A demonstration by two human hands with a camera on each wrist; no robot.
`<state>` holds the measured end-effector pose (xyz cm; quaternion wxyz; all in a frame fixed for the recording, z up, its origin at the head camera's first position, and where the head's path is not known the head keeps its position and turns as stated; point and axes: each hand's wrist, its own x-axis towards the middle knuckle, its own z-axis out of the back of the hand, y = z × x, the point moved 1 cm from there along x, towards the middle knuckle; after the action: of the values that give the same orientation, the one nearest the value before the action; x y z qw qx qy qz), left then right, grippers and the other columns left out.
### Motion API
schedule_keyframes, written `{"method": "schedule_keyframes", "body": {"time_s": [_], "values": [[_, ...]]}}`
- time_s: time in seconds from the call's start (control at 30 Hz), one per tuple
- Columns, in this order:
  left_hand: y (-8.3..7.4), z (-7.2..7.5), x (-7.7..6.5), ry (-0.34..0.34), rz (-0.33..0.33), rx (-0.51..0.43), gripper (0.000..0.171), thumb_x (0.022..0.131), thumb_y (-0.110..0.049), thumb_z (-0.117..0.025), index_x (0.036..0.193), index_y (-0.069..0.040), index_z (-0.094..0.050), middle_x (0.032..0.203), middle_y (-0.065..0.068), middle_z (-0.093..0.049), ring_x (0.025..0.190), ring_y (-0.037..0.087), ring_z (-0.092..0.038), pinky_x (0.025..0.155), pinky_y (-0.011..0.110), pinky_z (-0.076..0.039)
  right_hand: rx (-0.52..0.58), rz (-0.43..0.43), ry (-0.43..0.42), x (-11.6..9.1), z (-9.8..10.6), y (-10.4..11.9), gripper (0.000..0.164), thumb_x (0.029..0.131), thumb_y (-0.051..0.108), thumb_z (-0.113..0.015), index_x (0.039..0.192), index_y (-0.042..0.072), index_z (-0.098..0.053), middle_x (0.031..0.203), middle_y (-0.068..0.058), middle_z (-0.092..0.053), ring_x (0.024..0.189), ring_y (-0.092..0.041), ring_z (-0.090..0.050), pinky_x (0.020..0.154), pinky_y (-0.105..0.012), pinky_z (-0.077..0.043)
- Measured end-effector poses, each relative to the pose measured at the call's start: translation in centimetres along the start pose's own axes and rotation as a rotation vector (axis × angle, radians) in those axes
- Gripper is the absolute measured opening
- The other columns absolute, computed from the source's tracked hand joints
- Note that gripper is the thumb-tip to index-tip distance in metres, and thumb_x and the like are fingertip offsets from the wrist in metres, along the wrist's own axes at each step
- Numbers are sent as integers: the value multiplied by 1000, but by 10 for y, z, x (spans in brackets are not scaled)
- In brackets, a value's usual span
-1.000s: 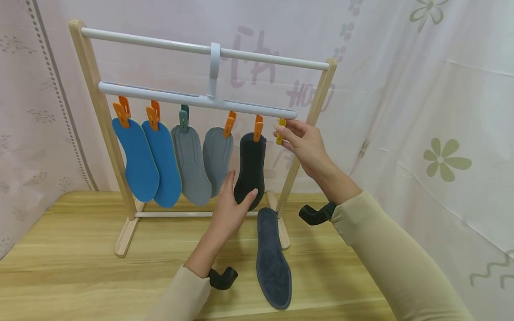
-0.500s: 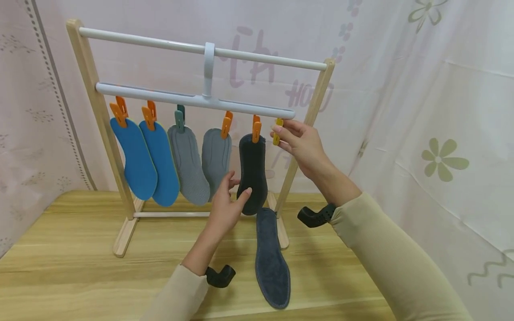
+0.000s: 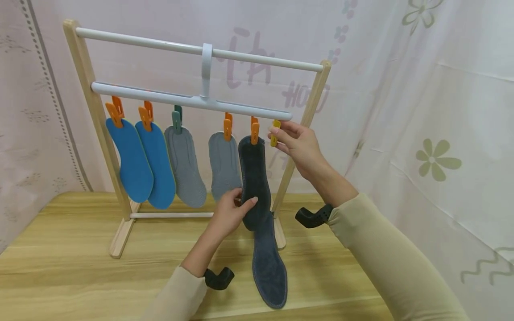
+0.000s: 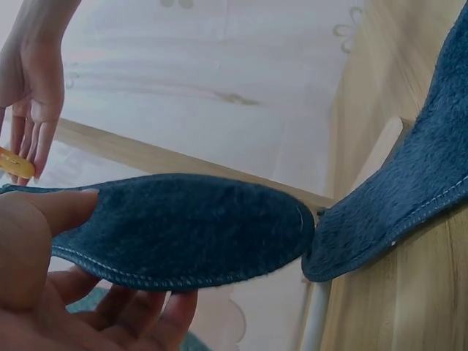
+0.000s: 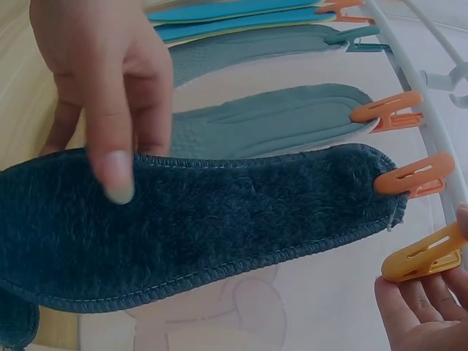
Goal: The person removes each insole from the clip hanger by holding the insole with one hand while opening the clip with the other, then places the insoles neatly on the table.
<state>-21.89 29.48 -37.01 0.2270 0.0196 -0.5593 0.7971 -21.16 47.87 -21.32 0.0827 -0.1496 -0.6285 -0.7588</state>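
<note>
My left hand (image 3: 230,214) holds a dark fleecy insole (image 3: 254,174) near its lower half, thumb in front and fingers behind. An orange clip (image 3: 254,133) on the white hanger (image 3: 168,96) grips that insole's upper end. My right hand (image 3: 304,149) pinches a yellow clip (image 3: 275,133) at the hanger's right end, to the right of the insole; nothing shows in that clip's jaws. A second dark insole (image 3: 270,272) lies on the table, its far end covered by the hanging one in the head view.
Two blue insoles (image 3: 130,165) and two grey ones (image 3: 185,169) hang farther left from orange and green clips. The hanger hooks onto the top bar (image 3: 160,43) of a wooden rack (image 3: 84,67). A patterned curtain (image 3: 401,111) stands behind the wooden table (image 3: 72,267).
The hanging dark insole has swung out toward me with my left hand, and its lower end now overlaps the insole on the table. My right hand keeps its hold on the yellow clip.
</note>
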Motion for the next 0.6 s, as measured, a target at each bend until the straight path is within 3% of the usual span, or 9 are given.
{"method": "schedule_keyframes", "body": {"time_s": [0.1,0.2,0.27,0.33,0.43,0.6], "values": [[3,-2,1,50,-8,-16,33,98,-34,-68,89,-5,-54,75,4,-48,60,15,-46,54,28,-37,-11,-1,-5,0,0,-1,46,102,22,-62,143,3,-54,140,-18,-59,130,-30,-61,111,-40,-48],[6,-3,3,89,-12,-52,24,98,-28,-68,97,-6,-59,69,2,-53,56,12,-45,53,26,-38,-17,3,-8,1,-1,-2,46,102,22,-63,143,2,-54,139,-17,-60,131,-32,-60,111,-40,-48],[8,-4,4,106,-14,-88,21,99,-22,-67,111,-5,-63,80,5,-70,65,12,-60,60,26,-48,-19,5,-9,1,-1,-2,47,101,22,-63,143,1,-54,140,-18,-60,131,-33,-59,111,-40,-48],[9,-5,4,117,-14,-124,28,99,-17,-66,124,-5,-62,95,12,-77,78,16,-72,66,28,-54,-27,7,-10,1,-1,-1,48,101,21,-63,143,1,-53,141,-18,-59,132,-32,-59,111,-40,-48],[10,-6,4,111,-37,-152,30,99,-12,-65,128,-4,-62,104,17,-77,90,25,-76,72,31,-59,-49,11,-15,1,0,0,48,101,22,-63,144,2,-53,141,-18,-59,131,-30,-60,111,-40,-48],[11,-5,4,71,-71,-133,29,98,-11,-66,127,-7,-65,106,16,-77,91,26,-76,76,34,-62,-90,36,-26,0,2,3,49,101,24,-64,144,4,-54,141,-18,-60,129,-28,-61,110,-40,-49]]}}
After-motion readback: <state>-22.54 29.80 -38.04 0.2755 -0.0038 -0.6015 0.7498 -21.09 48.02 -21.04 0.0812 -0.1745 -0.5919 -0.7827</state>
